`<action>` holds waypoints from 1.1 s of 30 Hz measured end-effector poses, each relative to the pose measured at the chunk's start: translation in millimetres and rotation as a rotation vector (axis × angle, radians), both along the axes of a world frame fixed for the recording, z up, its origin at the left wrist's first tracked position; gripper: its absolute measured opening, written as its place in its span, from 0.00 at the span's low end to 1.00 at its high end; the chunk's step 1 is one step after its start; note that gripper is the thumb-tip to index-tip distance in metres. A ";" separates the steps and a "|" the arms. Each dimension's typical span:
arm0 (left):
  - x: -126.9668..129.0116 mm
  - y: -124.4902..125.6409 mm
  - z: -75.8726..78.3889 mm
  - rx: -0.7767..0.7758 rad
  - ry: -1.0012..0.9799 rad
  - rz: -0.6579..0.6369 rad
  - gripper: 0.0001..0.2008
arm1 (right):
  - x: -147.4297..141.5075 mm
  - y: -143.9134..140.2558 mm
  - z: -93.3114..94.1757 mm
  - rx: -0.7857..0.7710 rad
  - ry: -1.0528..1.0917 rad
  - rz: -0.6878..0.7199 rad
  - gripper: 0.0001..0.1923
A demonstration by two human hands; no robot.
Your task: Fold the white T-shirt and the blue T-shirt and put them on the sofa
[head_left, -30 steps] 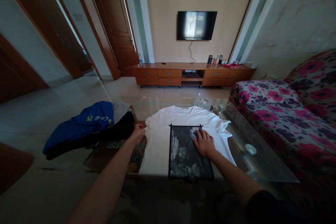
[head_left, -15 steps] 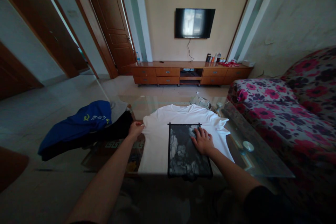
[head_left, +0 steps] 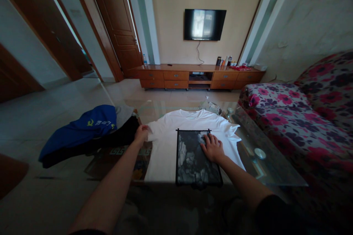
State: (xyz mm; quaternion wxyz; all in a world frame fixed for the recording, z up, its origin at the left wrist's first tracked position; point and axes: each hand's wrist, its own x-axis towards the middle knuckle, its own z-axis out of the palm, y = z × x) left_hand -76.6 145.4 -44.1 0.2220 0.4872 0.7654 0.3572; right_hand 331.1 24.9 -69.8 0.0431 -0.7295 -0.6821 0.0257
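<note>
white t-shirt (head_left: 165, 154): here it is, laid out on the near part of the glass coffee table (head_left: 286, 178), collar at the far side, hem at the near edge.
left hand (head_left: 141, 134): out at the shirt's left side, fingers drawn together, seemingly pinching the end of the left sleeve (head_left: 154, 129); the exact grip is too small to make out.
right hand (head_left: 213, 148): palm down on the right part of the dark print (head_left: 190, 161), fingers a little spread, pinching nothing.
just changed: the left sleeve, bunched at the fingers half a second ago, now reaches farther out to the left! the right hand has stayed on the print.
what it means: the shirt's left side looks more opened out, with the right hand apparently steadying the middle.
right sleeve (head_left: 233, 132): no hand on it, edge rumpled into points.
left pile: blue garment (head_left: 96, 117) over black cloth (head_left: 118, 137), just beside the left hand.
right side: floral sofa (head_left: 284, 99).
far side: wooden tv cabinet (head_left: 176, 75), with the television (head_left: 204, 25) on the wall above.
</note>
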 end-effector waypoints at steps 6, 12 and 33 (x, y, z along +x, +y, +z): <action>-12.6 -0.9 6.2 -0.053 0.105 0.085 0.16 | -0.4 0.2 -1.7 0.006 -0.002 -0.001 0.36; -10.7 -5.0 6.0 -0.202 0.280 -0.040 0.11 | -0.8 0.3 -3.6 0.011 -0.007 -0.003 0.35; 3.9 -11.8 15.5 -0.362 0.456 -0.100 0.29 | 2.3 4.4 -14.9 0.026 -0.020 0.005 0.37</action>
